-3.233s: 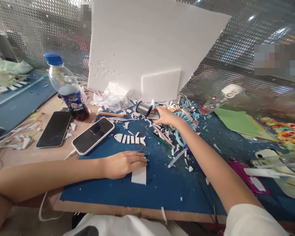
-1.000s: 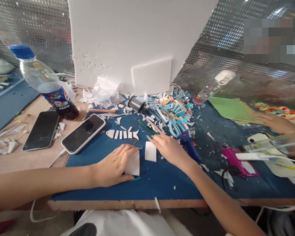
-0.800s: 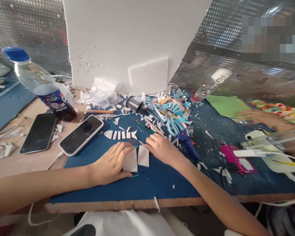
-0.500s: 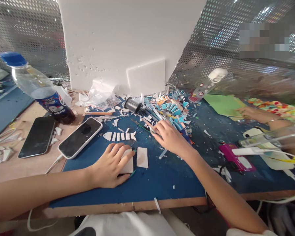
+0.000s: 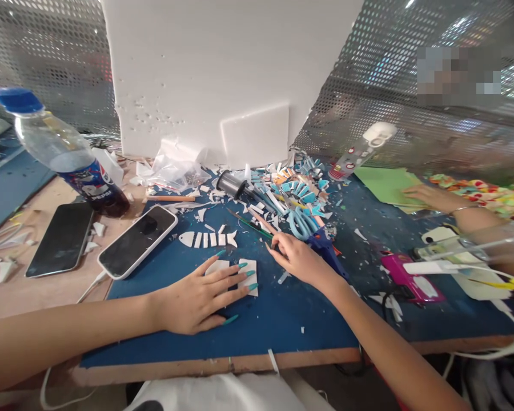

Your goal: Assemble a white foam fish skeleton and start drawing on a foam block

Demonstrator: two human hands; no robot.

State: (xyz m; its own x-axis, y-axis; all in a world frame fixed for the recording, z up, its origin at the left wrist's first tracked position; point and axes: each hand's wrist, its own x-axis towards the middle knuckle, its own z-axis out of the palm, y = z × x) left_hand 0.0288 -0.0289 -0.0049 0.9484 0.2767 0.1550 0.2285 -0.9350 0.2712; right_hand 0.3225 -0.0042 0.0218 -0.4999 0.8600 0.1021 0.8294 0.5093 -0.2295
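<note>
My left hand point(image 5: 199, 299) lies spread and flat, with long teal nails. Its fingers reach over two small white foam rectangles; the left rectangle point(image 5: 217, 266) is partly covered, and the right rectangle point(image 5: 249, 267) lies under the fingertips. Beyond them is a white foam fish point(image 5: 209, 239) cut into a head, strips and a tail. My right hand point(image 5: 302, 257) is closed with curled fingers around the near end of a thin pinkish pencil point(image 5: 260, 218). Beside it lies a dark green thin stick point(image 5: 248, 222). Blue-handled scissors point(image 5: 300, 222) rest just behind this hand.
Foam scraps and blue cut pieces point(image 5: 302, 188) pile up behind a black spool point(image 5: 231, 185). Two phones point(image 5: 137, 241) and a cola bottle point(image 5: 83, 165) stand left. At right are a magenta device point(image 5: 411, 277), green paper point(image 5: 388, 185) and another person's hand point(image 5: 432, 197).
My left hand has spread its fingers and shifted right onto the second rectangle. My right hand has drawn slightly right and toward me, uncovering more of the pencil and the scissors.
</note>
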